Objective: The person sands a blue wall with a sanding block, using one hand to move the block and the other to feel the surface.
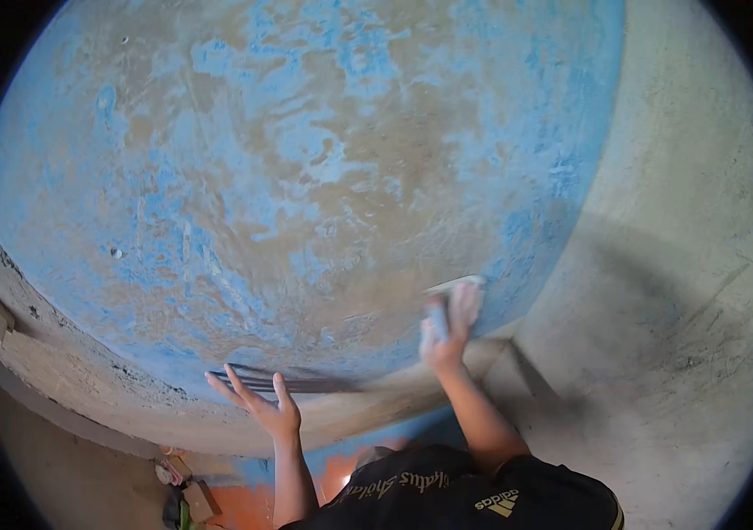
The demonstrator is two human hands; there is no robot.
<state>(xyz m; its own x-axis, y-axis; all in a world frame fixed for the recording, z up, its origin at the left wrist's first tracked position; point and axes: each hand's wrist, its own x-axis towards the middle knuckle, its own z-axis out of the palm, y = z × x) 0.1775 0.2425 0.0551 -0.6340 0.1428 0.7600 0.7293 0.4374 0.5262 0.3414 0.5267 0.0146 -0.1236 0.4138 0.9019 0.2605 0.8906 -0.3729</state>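
Observation:
My right hand (450, 325) is closed on a scraper (444, 300) and presses its pale blade against the blue wall (306, 159) near the corner; the hand is blurred. The wall's blue paint is worn off in large brown patches. My left hand (257, 399) is open with fingers spread, flat against the lower part of the same wall, left of and below the right hand. Both forearms rise from my black shirt (465, 490) at the bottom.
A bare grey concrete wall (686, 265) meets the blue wall at a corner on the right. A rough, unpainted band (67, 371) runs along the wall's foot. Small debris (186, 499) lies on the orange floor at the bottom left.

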